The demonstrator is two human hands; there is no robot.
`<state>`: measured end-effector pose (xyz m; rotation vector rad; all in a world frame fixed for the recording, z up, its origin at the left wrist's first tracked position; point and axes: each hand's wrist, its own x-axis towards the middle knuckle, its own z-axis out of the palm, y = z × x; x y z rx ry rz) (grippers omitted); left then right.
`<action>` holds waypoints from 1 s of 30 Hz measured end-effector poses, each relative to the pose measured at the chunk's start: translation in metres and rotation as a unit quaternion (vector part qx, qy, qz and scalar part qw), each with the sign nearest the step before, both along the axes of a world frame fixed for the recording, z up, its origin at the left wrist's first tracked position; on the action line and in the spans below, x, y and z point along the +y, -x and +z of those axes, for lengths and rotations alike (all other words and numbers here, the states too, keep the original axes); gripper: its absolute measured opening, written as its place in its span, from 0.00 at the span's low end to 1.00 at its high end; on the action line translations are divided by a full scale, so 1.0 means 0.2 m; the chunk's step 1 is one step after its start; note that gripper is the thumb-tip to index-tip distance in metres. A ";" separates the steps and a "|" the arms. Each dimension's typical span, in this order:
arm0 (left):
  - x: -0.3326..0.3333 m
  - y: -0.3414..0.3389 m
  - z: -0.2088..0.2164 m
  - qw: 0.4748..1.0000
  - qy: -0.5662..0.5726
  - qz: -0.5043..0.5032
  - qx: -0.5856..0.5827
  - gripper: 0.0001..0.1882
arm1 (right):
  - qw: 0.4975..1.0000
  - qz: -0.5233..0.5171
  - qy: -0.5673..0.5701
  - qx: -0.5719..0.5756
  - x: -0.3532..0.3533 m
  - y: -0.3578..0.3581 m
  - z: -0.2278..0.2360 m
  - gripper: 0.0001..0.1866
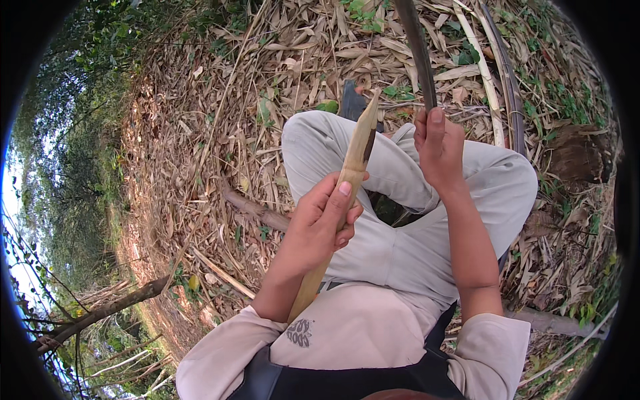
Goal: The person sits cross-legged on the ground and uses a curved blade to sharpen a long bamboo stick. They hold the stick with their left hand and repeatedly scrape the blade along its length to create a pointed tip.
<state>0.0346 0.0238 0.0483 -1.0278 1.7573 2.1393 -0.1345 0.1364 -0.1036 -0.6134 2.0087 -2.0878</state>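
My left hand is wrapped round a split piece of bamboo, its thumb lying along the pale face. The bamboo slants up from beside my shirt to a sharpened tip over my bent leg, and a dark patch marks its right edge near a node. In my right hand, closed with the thumb on top, is a machete. Its long dark blade points away from me, to the right of the bamboo tip and apart from it. The fist hides the handle.
I sit with folded legs in light trousers on dry bamboo leaves. A pale split strip and a dark pole lie at far right, near a brown stump. A branch juts in at left.
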 end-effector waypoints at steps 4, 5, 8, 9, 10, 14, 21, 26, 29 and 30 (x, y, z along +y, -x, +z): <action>-0.02 0.03 -0.02 1.000 -0.024 -0.010 0.002 0.20 | 0.983 0.071 -0.063 0.158 0.03 -0.16 0.13 0.35; -0.01 0.04 -0.02 0.999 -0.028 -0.016 0.008 0.19 | 0.971 0.076 -0.095 0.205 0.03 -0.19 0.14 0.35; -0.02 0.02 -0.04 0.999 -0.010 0.028 -0.014 0.16 | 0.940 0.090 -0.143 0.296 0.00 -0.24 0.21 0.36; -0.02 0.01 -0.06 1.000 -0.004 0.019 -0.016 0.15 | 0.931 0.098 -0.151 0.317 0.00 -0.26 0.21 0.36; -0.02 0.00 -0.07 1.000 0.001 0.009 -0.018 0.14 | 0.934 0.089 -0.155 0.309 0.00 -0.27 0.20 0.37; 0.01 0.01 -0.07 0.998 0.063 -0.012 -0.026 0.14 | 0.926 0.063 -0.145 0.344 0.00 -0.25 0.16 0.37; -0.04 0.04 -0.09 0.998 0.051 0.004 -0.045 0.17 | 0.911 0.009 -0.176 0.374 -0.05 -0.18 0.02 0.37; -0.07 -0.10 0.11 0.999 0.044 0.010 0.008 0.21 | 0.964 -0.103 -0.242 -0.040 0.00 0.34 -0.02 0.45; -0.13 -0.05 0.07 0.998 0.053 0.044 -0.002 0.21 | 0.995 -0.029 -0.056 -0.072 -0.02 0.21 0.01 0.38; -0.14 -0.03 0.05 0.999 0.026 0.038 0.005 0.21 | 0.999 -0.009 -0.028 -0.026 -0.02 0.11 0.00 0.36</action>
